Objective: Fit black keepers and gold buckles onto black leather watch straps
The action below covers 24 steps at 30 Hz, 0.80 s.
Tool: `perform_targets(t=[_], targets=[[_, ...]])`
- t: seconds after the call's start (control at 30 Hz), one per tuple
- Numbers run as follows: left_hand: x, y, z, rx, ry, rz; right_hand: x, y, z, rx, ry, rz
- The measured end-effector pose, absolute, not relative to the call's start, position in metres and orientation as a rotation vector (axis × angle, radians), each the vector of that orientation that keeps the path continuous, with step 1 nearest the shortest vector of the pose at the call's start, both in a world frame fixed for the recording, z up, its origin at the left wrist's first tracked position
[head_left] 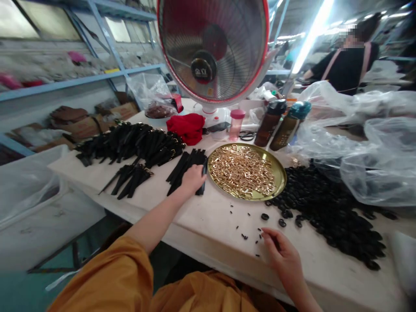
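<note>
My left hand point(193, 177) reaches out over a small stack of black straps point(185, 167) and closes on one of them, just left of a round gold tray point(279, 173) heaped with gold metal buckles point(242, 171). My right hand point(281, 253) rests near the table's front edge, fingers curled in a pinch over tiny black pieces point(243, 236) scattered on the white tabletop; what it pinches is too small to name. A big spread of black oval rings point(328, 208) lies to its right.
More black straps point(130, 145) are piled at the left. Behind the tray stand a red-rimmed dish heater point(212, 47), a red cloth point(186, 128), a pink-lidded cup point(236, 123) and two bottles point(277, 123). Clear plastic bags point(367, 143) lie at right. A person point(344, 65) works behind.
</note>
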<state>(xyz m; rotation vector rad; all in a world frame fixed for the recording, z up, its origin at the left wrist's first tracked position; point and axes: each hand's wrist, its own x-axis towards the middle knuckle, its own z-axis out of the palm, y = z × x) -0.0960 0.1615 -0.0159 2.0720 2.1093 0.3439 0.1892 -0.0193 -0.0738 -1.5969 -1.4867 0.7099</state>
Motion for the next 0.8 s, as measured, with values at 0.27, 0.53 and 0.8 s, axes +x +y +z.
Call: perform_targets(t=[0.27, 0.53, 0.8], targets=[[-0.096, 0.189, -0.037, 1.942, 2.290, 0.060, 0.209, -0.015, -0.096, -1.684, -1.587, 0.718], [-0.126, 0.164, -0.033, 1.975, 2.286, 0.021, 0.207, -0.017, -0.097, -1.690, -1.621, 0.695], [-0.131, 0.141, 0.006, 2.122, 2.276, 0.138, 0.208, -0.018, -0.094, -1.708, -1.601, 0.751]])
